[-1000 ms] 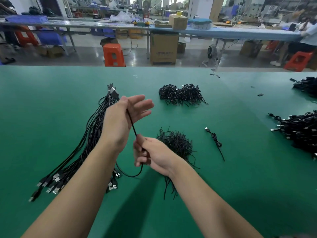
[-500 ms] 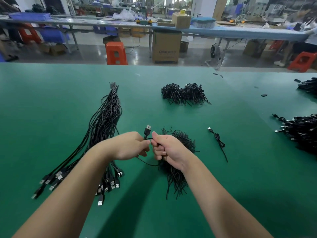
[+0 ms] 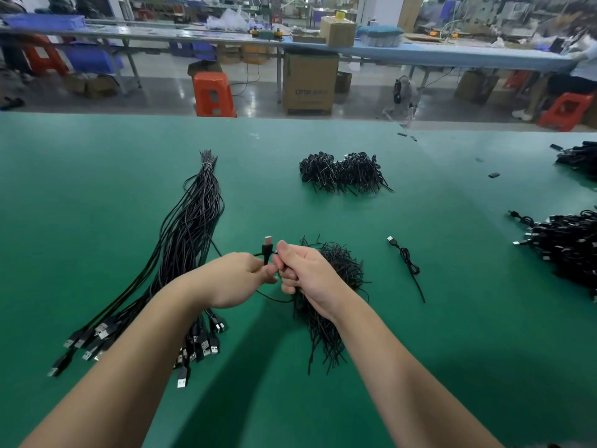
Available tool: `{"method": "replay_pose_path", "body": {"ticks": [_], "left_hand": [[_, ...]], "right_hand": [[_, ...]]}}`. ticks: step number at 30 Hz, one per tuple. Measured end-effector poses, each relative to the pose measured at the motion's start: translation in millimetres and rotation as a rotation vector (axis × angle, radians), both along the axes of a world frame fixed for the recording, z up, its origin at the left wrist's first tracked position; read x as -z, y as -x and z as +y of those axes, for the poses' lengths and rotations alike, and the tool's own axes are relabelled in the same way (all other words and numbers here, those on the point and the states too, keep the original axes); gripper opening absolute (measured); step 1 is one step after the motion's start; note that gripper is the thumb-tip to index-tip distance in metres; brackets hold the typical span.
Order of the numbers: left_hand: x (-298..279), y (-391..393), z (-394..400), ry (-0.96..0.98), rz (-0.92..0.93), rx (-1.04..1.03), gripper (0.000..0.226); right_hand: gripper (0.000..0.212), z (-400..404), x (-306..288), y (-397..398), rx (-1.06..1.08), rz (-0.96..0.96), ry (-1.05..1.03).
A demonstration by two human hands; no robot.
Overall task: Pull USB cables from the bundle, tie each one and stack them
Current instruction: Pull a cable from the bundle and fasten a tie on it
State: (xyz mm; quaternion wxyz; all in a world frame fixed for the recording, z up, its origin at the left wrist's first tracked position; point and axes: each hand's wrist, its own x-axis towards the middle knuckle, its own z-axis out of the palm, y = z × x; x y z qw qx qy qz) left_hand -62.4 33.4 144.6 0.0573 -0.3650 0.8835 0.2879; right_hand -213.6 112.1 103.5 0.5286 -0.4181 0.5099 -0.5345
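a green work table (image 3: 97, 195) fills the foreground. beyond its far edge, an orange plastic stool (image 3: 213, 93) and a tall cardboard box (image 3: 308, 82) stand on a grey floor. behind them runs a long blue-topped bench (image 3: 452, 56) carrying a smaller cardboard box (image 3: 337, 30). another orange stool (image 3: 565, 109) stands far right

The worktop (image 3: 97, 205) is a smooth green mat with a dull sheen. The cable bundle (image 3: 190, 227) at 9 o'clock has black, slightly glossy plastic sheaths and bright metal plugs. The tie heap (image 3: 339, 266) looks thin, black and wiry. At 12 o'clock, a matt brown cardboard box (image 3: 308, 80) and a glossy orange plastic stool (image 3: 213, 95).
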Motion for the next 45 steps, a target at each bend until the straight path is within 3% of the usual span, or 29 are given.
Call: {"method": "replay_pose_path", "body": {"ticks": [3,6,11,14,16,20,26,30,35,37,40,45], "left_hand": [[4,-2,-1,-0.099,0.199,-0.044,0.035],[14,1,-6,-0.250,0.528,-0.196,0.032],[21,18,0,-0.721,1.144,-0.477,0.043],[10,29,0,-0.810,1.407,-0.677,0.046],[1,28,-6,-0.836,1.486,-0.748,0.047],[-11,14,-14,-0.887,1.398,-0.647,0.040],[-10,-28,-21,-1.023,0.914,-0.040,0.044],[-7,-39,-18,-0.798,0.538,0.060,0.044],[4,-32,-7,-0.395,0.120,-0.106,0.035],[10,-29,-6,-0.258,0.142,-0.169,0.035],[17,-22,-5,-0.164,0.363,-0.309,0.032],[29,-13,-5,-0.369,0.746,-0.385,0.038]], "right_hand": [[0.043,-1,1,1,0.027,-0.017,0.030],[0.043,-1,1,0,0.020,0.010,0.066],[0.038,-6,-1,-10,-0.025,0.015,0.115],[0.039,-6,6,-20,-0.050,-0.022,0.093],[0.041,-5,13,-23,-0.066,-0.062,0.056],[0.040,-2,21,-19,-0.100,-0.328,-0.018],[0.041,-3,22,-6,-0.120,-0.522,-0.071],[0.040,-7,21,2,-0.107,-0.532,-0.103],[0.038,-9,16,3,-0.127,-0.486,-0.100],[0.038,-8,14,2,-0.136,-0.471,-0.094],[0.037,-6,9,-3,-0.148,-0.427,-0.075],[0.038,-6,-1,-12,-0.175,-0.327,-0.039]]}}
